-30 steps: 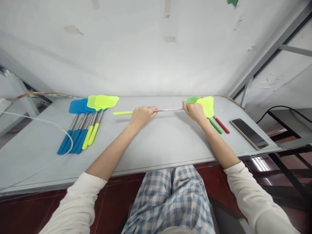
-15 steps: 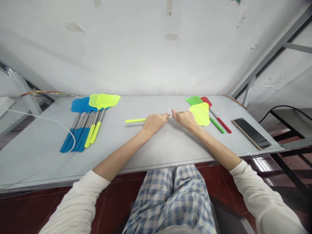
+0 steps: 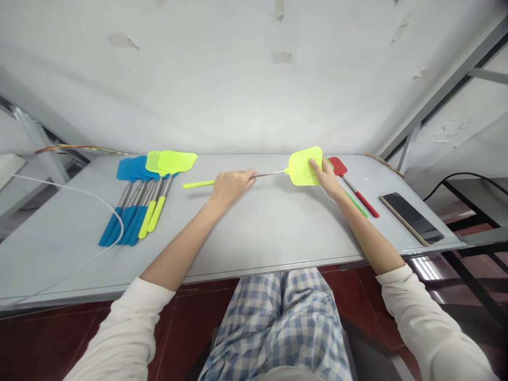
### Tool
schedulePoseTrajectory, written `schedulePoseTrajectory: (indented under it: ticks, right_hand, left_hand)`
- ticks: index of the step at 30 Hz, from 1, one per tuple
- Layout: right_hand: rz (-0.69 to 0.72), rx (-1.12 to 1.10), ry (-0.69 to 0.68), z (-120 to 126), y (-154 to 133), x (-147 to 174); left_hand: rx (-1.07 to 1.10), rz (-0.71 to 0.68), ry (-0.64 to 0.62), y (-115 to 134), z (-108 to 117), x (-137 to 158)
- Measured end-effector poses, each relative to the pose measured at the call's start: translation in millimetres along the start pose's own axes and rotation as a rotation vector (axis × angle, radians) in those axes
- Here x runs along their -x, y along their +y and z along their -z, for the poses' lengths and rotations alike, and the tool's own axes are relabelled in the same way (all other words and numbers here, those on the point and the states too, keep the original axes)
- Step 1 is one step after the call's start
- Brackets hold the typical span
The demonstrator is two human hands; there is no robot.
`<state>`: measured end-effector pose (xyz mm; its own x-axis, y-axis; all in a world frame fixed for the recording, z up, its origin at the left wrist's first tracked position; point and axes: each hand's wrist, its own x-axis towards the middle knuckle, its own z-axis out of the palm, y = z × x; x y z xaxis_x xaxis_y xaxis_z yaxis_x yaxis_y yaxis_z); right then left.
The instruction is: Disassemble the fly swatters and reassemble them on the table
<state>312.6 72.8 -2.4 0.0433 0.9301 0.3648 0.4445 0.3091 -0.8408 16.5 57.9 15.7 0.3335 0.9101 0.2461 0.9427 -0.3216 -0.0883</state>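
A yellow fly swatter [image 3: 304,168] with a perforated head and a thin metal shaft is held across the middle of the table, above its surface. My left hand [image 3: 233,186] is closed around the shaft near the yellow grip, which sticks out to the left. My right hand [image 3: 326,175] pinches the right edge of the swatter's head, thumb on its face. Behind and below my right hand lie a green fly swatter [image 3: 357,205], partly hidden, and a red fly swatter [image 3: 362,198].
On the left, several blue fly swatters [image 3: 113,227] lie beside yellow swatters [image 3: 156,214]. A white cable [image 3: 93,198] crosses the blue handles. A phone [image 3: 413,218] rests on the grey table [image 3: 270,233] at the right, near the front edge. A wall stands behind.
My right hand has moved from the shaft to the swatter's head. My left hand has shifted left with the grip, and more of the metal shaft now shows between the hands.
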Motion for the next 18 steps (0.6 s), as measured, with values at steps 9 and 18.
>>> schedulePoseTrajectory:
  ticks: [9,18]
  right_hand:
    - [-0.058,-0.202,-0.142,-38,-28,33]
    - [-0.067,-0.161,-0.094,-23,-37,22]
  left_hand:
    - [0.078,-0.089,-0.158,48,7,16]
    - [0.448,-0.112,-0.179,37,21,9]
